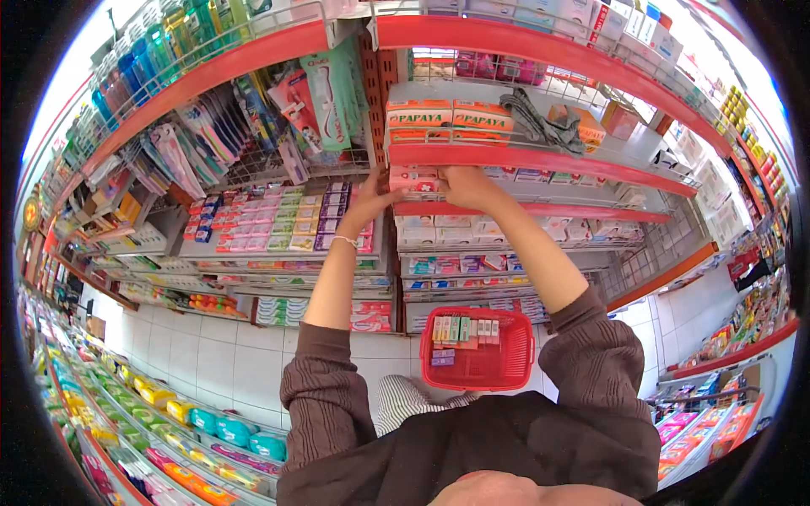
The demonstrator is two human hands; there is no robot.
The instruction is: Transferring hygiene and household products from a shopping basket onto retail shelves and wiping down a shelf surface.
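Observation:
Both my hands reach to a middle shelf with a red edge (538, 210). Between them stand red and white boxes (414, 179) bearing a cross. My left hand (372, 201) is at their left side, fingers apart, beside the shelf upright. At the right end of the boxes is my right hand (469, 187), its fingers bent and partly hidden by the shelf above, so its grip is unclear. Below, a red plastic basket (478, 379) holds small boxes in white, green, yellow and purple. Orange papaya soap boxes (419, 116) and a grey cloth (541, 120) lie on the shelf above.
Rows of wrapped soap bars (272, 218) fill the shelf at left, with hanging toothbrushes (183, 152) above them. A red shelf edge (544, 158) juts out just above my hands. White floor tiles (215, 354) show below. Packed shelves (171, 411) stand at the lower left.

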